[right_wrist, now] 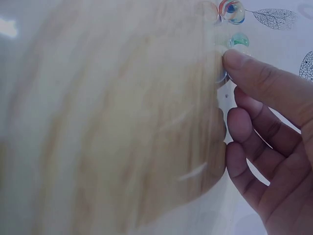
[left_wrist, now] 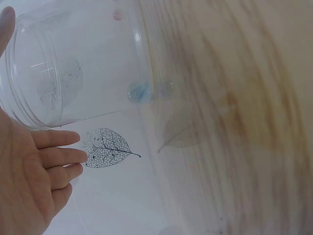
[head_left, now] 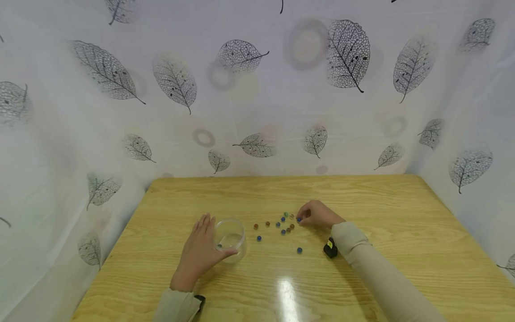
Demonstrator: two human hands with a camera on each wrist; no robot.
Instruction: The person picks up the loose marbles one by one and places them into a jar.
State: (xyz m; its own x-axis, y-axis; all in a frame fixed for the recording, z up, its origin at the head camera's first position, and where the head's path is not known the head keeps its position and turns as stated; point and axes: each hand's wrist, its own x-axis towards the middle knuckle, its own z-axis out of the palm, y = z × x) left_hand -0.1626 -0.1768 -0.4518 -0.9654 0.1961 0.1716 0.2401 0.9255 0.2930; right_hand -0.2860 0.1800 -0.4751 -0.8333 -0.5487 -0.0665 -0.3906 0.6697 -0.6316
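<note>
A clear, open-topped plastic jar [head_left: 230, 220] stands on the table, with a blue-green marble [left_wrist: 140, 92] at its bottom. My left hand [head_left: 198, 250] rests against the jar's left side, its thumb across the near side and the other fingers straight. To the right of the jar lie several glass marbles, among them an orange-brown marble [head_left: 255, 226], a green marble [head_left: 286, 214] and a blue marble [head_left: 259, 238]. At the right edge of this group my right hand [head_left: 318, 213] pinches another blue marble [head_left: 299, 220] between thumb and fingertips, close over the table.
A lone blue marble [head_left: 299, 250] lies nearer the front of the wooden table [head_left: 193, 192]. White cloth [head_left: 257, 103] with a leaf print hangs behind and at both sides. A black wrist device [head_left: 331, 247] sits at the right sleeve.
</note>
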